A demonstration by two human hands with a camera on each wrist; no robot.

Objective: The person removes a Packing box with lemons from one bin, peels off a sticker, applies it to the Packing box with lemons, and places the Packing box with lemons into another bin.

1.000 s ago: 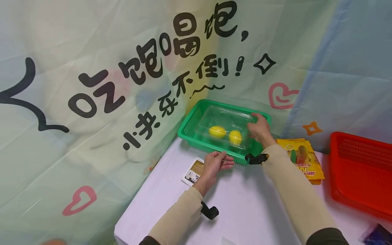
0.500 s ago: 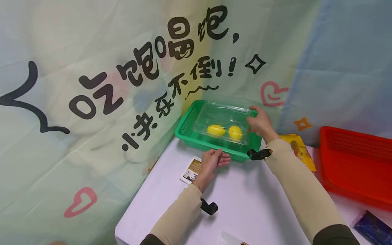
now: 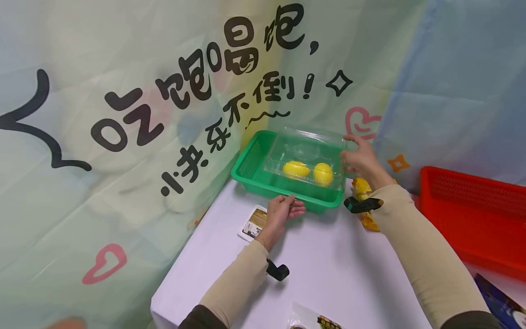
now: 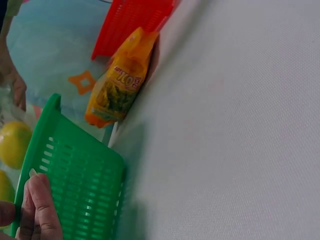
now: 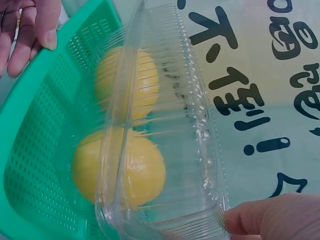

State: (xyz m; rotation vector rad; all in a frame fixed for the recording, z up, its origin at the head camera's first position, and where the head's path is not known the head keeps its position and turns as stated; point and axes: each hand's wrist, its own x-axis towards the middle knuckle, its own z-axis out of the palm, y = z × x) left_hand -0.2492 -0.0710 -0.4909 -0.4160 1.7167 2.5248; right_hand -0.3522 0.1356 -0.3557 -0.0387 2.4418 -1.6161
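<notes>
Right hand (image 3: 361, 159): pinching the right end of the clear box (image 3: 303, 150), thumb and fingers on the plastic. Left hand (image 3: 281, 212): gripping the near rim of the green basket (image 3: 248, 183), thumb inside the rim, other fingers along the outer wall.

The box is at the green basket, over its middle and right part, with its far edge up past the back rim. It looks tilted in the right wrist view (can't tell whether its underside touches the basket floor). Two yellow fruits (image 3: 296, 169) sit side by side and show through the clear plastic.

Green basket is at the far end of the table (image 3: 316, 260), close to the backdrop (image 3: 185, 36) with big black lettering. White pack (image 3: 252, 223) with a brown label lies flat just in front of the green basket, partly hidden by the left hand and wrist. Yellow bag (image 4: 120, 82) is between the green basket and the red basket (image 3: 476, 219); in the head view the right arm covers part of it. Red basket is off to the right, cut by the frame edge. Blue pack (image 3: 493, 292) is in the lower right corner, also cut off. Clear bag (image 3: 302, 315) with a dark printed label pokes in at the bottom edge.
</notes>
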